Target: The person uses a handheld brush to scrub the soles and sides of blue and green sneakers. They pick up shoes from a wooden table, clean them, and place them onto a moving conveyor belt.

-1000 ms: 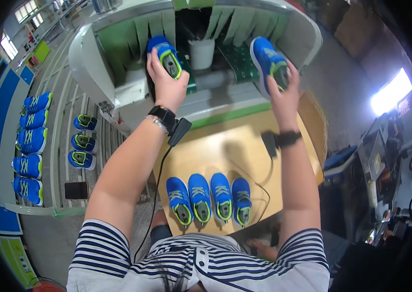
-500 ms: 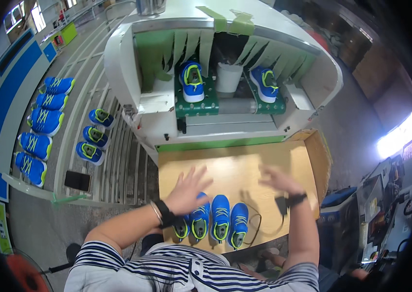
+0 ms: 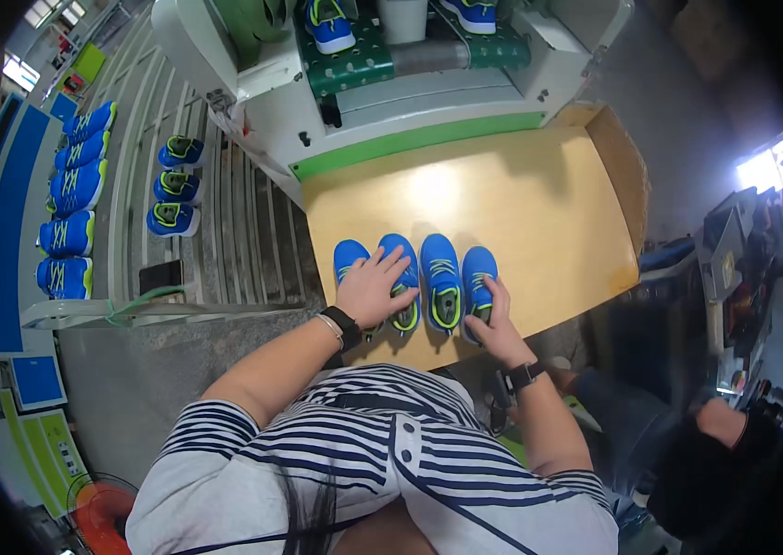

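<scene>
Blue sneakers with lime-green trim stand side by side in a row at the table's near edge, toes pointing away from me. My left hand (image 3: 375,289) lies with fingers spread over the leftmost sneaker (image 3: 351,252) and the second sneaker (image 3: 395,247), covering much of both. Beside it, the third sneaker (image 3: 440,264) is untouched, its laces and opening in full sight. At the right end of the row, my right hand (image 3: 497,331) grips the rightmost sneaker (image 3: 477,264), with the thumb at its opening and the fingers along its right side.
Beyond the wooden table (image 3: 539,203) stands a white machine (image 3: 271,116) with a green perforated conveyor (image 3: 350,67) carrying two sneakers. On the left, a metal rack (image 3: 215,268) holds more sneakers and a dark flat object (image 3: 161,276). A cardboard panel (image 3: 621,171) edges the table's right side.
Both hands have come down from above the table onto the row of sneakers, the right one moving left to the end sneaker. The view has tilted lower, showing less of the machine.
</scene>
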`<state>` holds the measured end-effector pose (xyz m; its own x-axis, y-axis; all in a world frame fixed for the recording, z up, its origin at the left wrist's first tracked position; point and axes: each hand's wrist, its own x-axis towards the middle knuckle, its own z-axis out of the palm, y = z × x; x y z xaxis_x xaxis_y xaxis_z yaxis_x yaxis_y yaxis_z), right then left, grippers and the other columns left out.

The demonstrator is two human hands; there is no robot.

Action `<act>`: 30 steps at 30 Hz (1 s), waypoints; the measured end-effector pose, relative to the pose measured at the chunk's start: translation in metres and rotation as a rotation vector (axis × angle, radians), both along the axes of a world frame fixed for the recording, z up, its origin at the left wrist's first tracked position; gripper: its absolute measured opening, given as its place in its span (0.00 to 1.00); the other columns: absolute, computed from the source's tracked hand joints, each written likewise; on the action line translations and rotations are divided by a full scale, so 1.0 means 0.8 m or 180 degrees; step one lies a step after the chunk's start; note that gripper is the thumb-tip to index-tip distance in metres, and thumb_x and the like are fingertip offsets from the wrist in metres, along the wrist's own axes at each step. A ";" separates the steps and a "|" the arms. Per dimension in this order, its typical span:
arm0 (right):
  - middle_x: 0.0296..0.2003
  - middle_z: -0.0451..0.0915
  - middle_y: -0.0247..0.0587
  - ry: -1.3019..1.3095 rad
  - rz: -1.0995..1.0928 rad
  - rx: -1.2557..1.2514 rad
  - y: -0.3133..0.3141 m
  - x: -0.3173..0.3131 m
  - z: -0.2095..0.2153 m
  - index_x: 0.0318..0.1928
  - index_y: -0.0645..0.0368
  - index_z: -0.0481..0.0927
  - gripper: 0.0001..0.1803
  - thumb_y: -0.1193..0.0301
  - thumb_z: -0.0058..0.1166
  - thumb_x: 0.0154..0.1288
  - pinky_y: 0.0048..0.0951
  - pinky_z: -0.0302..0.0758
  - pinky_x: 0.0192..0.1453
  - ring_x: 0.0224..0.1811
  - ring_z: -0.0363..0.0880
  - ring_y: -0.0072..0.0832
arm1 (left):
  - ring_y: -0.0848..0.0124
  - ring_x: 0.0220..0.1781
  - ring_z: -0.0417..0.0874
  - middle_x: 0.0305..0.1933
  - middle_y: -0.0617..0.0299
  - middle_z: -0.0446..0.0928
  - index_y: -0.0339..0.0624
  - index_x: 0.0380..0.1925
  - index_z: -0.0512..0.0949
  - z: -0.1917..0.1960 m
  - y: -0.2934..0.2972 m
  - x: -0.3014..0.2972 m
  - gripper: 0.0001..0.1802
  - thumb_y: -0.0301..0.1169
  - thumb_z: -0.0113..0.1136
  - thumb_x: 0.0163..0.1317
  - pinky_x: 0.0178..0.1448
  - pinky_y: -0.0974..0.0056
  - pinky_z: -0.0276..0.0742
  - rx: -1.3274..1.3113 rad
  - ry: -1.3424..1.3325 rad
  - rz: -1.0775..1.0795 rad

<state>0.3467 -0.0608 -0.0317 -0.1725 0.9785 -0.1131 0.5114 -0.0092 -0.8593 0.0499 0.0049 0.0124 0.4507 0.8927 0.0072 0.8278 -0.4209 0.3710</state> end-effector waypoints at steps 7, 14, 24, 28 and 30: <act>0.73 0.52 0.64 -0.0030 -0.0123 0.0224 0.001 -0.005 -0.005 0.74 0.56 0.56 0.44 0.76 0.65 0.61 0.48 0.51 0.81 0.80 0.45 0.58 | 0.49 0.73 0.71 0.75 0.52 0.70 0.44 0.66 0.75 -0.001 -0.002 0.000 0.35 0.56 0.58 0.66 0.69 0.48 0.68 -0.0055 -0.0046 0.0035; 0.72 0.55 0.63 0.0022 -0.0345 0.0395 -0.001 -0.011 -0.008 0.72 0.56 0.61 0.41 0.77 0.64 0.60 0.47 0.52 0.81 0.79 0.48 0.56 | 0.50 0.72 0.72 0.73 0.53 0.72 0.45 0.64 0.77 0.006 -0.002 0.001 0.34 0.55 0.59 0.66 0.68 0.49 0.69 -0.0033 -0.0096 0.0063; 0.72 0.56 0.62 0.0001 -0.0606 0.0443 -0.007 -0.025 0.004 0.70 0.56 0.64 0.36 0.78 0.60 0.62 0.46 0.54 0.80 0.78 0.52 0.56 | 0.50 0.71 0.73 0.73 0.53 0.72 0.45 0.64 0.77 0.004 -0.001 0.001 0.34 0.55 0.59 0.65 0.66 0.49 0.70 -0.0001 -0.0138 0.0065; 0.72 0.57 0.62 -0.0050 -0.0637 0.0411 -0.005 -0.027 0.009 0.69 0.56 0.65 0.35 0.79 0.60 0.62 0.46 0.55 0.80 0.78 0.53 0.56 | 0.49 0.72 0.73 0.73 0.53 0.72 0.45 0.65 0.77 0.008 0.004 0.000 0.35 0.56 0.59 0.65 0.67 0.49 0.69 -0.0080 -0.0076 0.0060; 0.71 0.58 0.62 -0.0009 -0.0641 0.0424 0.005 -0.029 0.012 0.68 0.56 0.65 0.34 0.78 0.61 0.62 0.46 0.55 0.80 0.77 0.54 0.56 | 0.49 0.72 0.72 0.73 0.53 0.71 0.45 0.65 0.77 0.003 0.000 -0.003 0.35 0.56 0.59 0.65 0.67 0.49 0.69 -0.0092 -0.0068 0.0072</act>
<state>0.3233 -0.0565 -0.0222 0.0277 0.9994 0.0189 0.5131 0.0020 -0.8583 0.0474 0.0051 0.0147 0.4305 0.9026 -0.0093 0.8286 -0.3911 0.4006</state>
